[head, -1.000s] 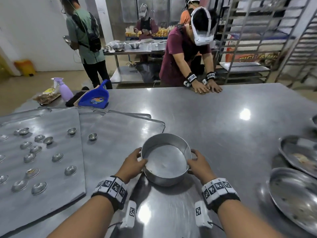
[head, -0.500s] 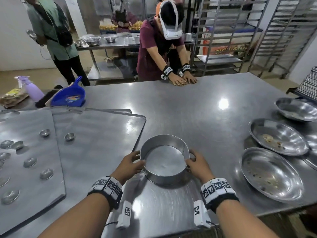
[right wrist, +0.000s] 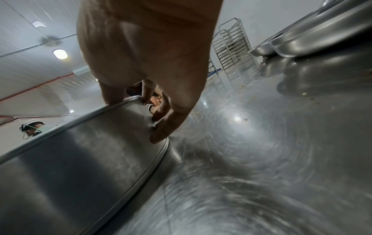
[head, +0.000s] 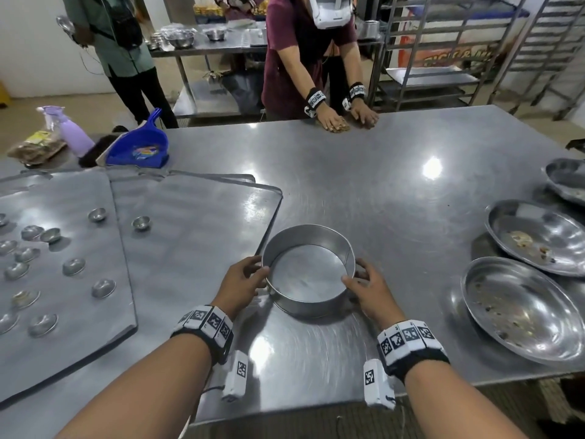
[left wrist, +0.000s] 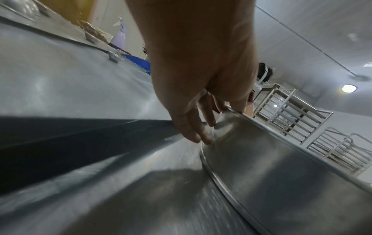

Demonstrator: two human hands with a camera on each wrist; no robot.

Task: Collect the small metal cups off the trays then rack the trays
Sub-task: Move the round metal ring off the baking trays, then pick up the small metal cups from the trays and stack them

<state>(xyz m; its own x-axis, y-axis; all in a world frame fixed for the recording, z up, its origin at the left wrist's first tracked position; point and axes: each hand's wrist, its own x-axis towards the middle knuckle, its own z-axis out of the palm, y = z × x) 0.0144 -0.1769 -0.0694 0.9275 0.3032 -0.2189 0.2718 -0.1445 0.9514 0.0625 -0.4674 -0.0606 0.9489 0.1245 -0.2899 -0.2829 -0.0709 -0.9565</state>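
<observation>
An empty round pan is gripped at centre frame by left hand and right hand; small metal cups remain uncollected on the trays at left.

A commercial bakery or catering kitchen. Large stainless-steel surface with flat baking trays dotted with small metal cups, shallow steel bowls holding crumbs at the right. Tall multi-tier tray racks along the back wall, another steel prep table loaded with mixing bowls. Blue dustpan and lilac spray bottle at the far left edge. White panelled walls and ceiling light in the wrist views.
</observation>
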